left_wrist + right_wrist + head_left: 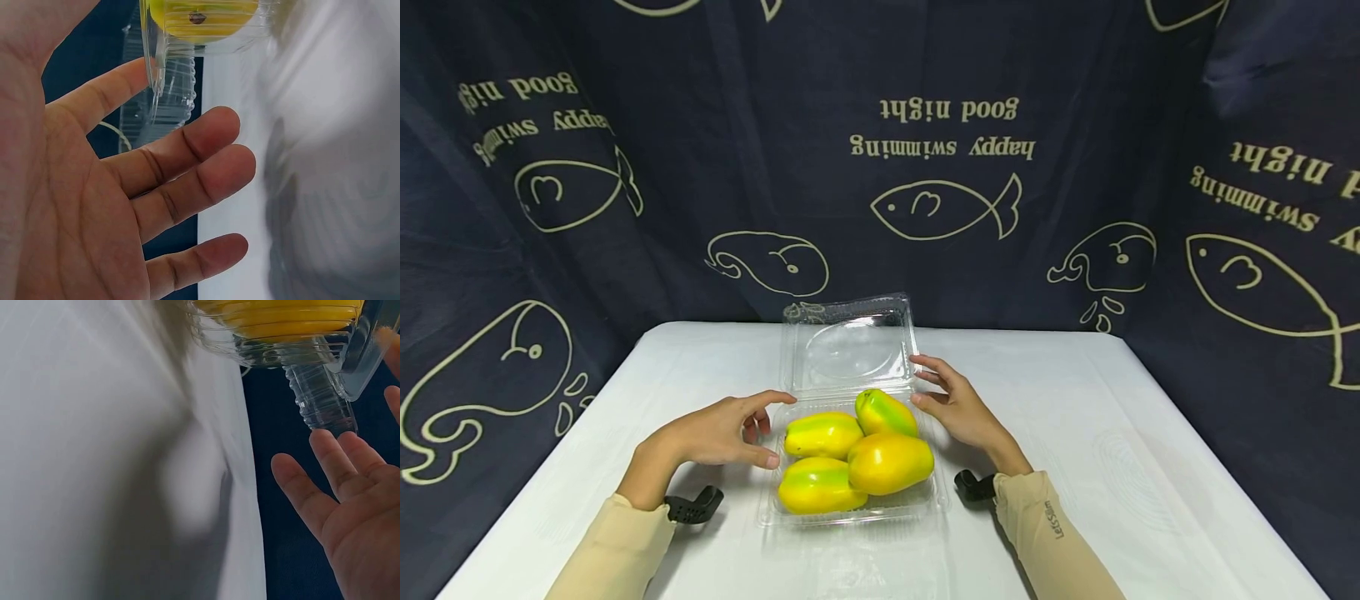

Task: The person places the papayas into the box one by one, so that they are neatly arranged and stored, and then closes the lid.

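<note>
A clear plastic clamshell box (850,519) stands on the white table with its lid (820,358) raised behind it. Several yellow-green fruits that look like papayas (891,463) fill the box, one leaning on top of others. My left hand (718,429) is at the box's left side, fingers spread loosely, index fingertip right at the rim by the hinge. On the other side, my right hand (958,408) has its fingers extended toward the lid's lower right edge, thumb close to the back fruit (886,414). Both palms hold nothing. In the right wrist view, the fingertips overlap the ribbed lid (322,394).
The white tablecloth (1045,533) spreads out around the box. A dark blue curtain (940,283) with fish and whale drawings hangs behind the table and at both sides. Black wrist mounts (695,506) stick out from under both sleeves, near the tabletop.
</note>
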The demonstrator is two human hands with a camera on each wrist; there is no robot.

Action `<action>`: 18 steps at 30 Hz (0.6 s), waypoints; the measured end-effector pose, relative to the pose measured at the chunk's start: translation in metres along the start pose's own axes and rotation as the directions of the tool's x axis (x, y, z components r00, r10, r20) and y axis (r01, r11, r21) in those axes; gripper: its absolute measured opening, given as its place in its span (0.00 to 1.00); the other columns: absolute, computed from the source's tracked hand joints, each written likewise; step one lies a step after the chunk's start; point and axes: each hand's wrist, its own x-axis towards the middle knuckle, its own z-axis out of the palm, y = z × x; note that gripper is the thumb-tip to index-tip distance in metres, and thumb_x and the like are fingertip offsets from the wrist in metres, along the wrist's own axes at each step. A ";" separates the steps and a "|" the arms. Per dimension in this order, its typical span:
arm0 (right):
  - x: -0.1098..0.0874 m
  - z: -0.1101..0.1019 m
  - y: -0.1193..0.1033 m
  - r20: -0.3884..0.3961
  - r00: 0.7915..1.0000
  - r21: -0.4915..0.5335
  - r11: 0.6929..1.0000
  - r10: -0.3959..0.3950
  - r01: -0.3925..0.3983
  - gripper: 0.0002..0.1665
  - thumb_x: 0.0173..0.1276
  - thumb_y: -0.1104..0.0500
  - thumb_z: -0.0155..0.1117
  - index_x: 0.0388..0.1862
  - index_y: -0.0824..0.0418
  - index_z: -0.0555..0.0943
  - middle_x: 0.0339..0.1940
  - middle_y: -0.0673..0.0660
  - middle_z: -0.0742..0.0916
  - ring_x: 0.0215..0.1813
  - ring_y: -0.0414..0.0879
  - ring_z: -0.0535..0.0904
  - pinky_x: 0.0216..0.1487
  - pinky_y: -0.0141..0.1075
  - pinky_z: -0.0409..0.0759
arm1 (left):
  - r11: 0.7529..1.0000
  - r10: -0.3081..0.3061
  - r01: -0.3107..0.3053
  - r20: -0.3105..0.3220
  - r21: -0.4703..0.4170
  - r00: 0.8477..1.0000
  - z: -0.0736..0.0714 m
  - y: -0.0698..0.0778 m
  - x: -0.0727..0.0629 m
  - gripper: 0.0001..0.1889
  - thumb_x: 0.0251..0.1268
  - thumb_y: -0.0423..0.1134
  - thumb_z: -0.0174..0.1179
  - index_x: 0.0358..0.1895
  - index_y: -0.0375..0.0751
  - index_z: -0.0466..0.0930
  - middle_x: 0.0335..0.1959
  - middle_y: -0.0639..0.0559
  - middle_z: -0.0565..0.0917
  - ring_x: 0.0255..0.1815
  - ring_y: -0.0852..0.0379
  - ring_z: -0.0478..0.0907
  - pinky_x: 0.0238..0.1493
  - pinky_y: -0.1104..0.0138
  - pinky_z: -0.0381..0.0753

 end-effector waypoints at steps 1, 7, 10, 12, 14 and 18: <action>0.000 0.000 0.000 0.000 1.000 0.007 1.000 -0.006 0.006 0.34 0.73 0.61 0.63 0.75 0.55 0.65 0.80 0.58 0.65 0.77 0.62 0.64 0.69 0.56 0.71 | 1.000 0.001 -0.001 0.000 0.002 1.000 0.000 0.000 0.000 0.46 0.53 0.59 0.73 0.75 0.57 0.62 0.44 0.50 0.81 0.38 0.56 0.78 0.37 0.64 0.76; 0.001 0.000 -0.001 -0.004 0.999 0.038 0.999 -0.036 0.037 0.37 0.72 0.64 0.63 0.77 0.54 0.63 0.82 0.60 0.60 0.79 0.62 0.62 0.71 0.64 0.64 | 1.000 0.008 -0.008 0.000 0.002 1.000 0.000 -0.001 0.000 0.46 0.54 0.60 0.73 0.76 0.57 0.61 0.44 0.50 0.80 0.38 0.57 0.78 0.38 0.64 0.76; 0.001 0.000 -0.004 -0.028 0.999 0.037 0.998 -0.041 0.042 0.38 0.71 0.66 0.64 0.77 0.54 0.62 0.82 0.60 0.61 0.79 0.62 0.62 0.71 0.65 0.63 | 1.000 0.007 -0.007 0.001 -0.001 1.000 0.000 -0.001 0.000 0.46 0.54 0.60 0.73 0.76 0.57 0.61 0.45 0.50 0.81 0.37 0.57 0.78 0.37 0.65 0.76; 0.001 -0.001 -0.007 -0.044 0.998 0.035 0.998 -0.046 0.047 0.39 0.71 0.66 0.64 0.77 0.53 0.62 0.82 0.58 0.62 0.79 0.61 0.62 0.71 0.65 0.63 | 1.000 0.010 -0.010 0.002 -0.002 1.000 0.001 -0.001 0.000 0.46 0.54 0.60 0.73 0.76 0.57 0.61 0.45 0.49 0.81 0.37 0.57 0.78 0.37 0.65 0.76; 0.001 -0.001 -0.010 -0.060 0.997 0.039 0.997 -0.057 0.060 0.40 0.70 0.66 0.65 0.78 0.55 0.61 0.81 0.58 0.62 0.79 0.61 0.62 0.71 0.65 0.63 | 1.000 0.014 -0.014 0.001 0.000 1.000 0.001 -0.001 0.000 0.47 0.54 0.61 0.72 0.76 0.57 0.61 0.45 0.49 0.81 0.37 0.57 0.78 0.37 0.65 0.76; 0.000 -0.002 -0.016 -0.079 0.993 0.055 0.994 -0.087 0.092 0.41 0.70 0.65 0.66 0.78 0.57 0.60 0.81 0.59 0.62 0.79 0.62 0.61 0.71 0.66 0.63 | 1.000 0.013 -0.013 -0.003 0.011 1.000 0.002 0.000 0.001 0.47 0.54 0.62 0.71 0.76 0.58 0.60 0.45 0.51 0.81 0.39 0.57 0.78 0.38 0.65 0.76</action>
